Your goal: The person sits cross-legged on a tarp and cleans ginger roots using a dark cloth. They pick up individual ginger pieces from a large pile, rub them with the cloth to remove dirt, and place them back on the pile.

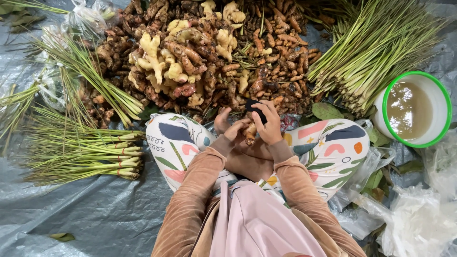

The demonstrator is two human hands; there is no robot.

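Hands meet over the person's lap: the left hand pinches a small brown root piece, fingers curled around it, while the right hand grips a dark tool against that piece. Just beyond both lies a heap of ginger and turmeric roots. Bundled lemongrass stalks lie left; a green-rimmed white bowl of murky water sits well to the right.

Brown and pale yellow rhizome pile far centre. Green lemongrass bundles left, more lemongrass far right. White bowl, green rim, murky brownish water inside. Grey tarp. White trousers, multicolour leaf-and-blob print. Tan-brown sleeves, pink cloth near centre.
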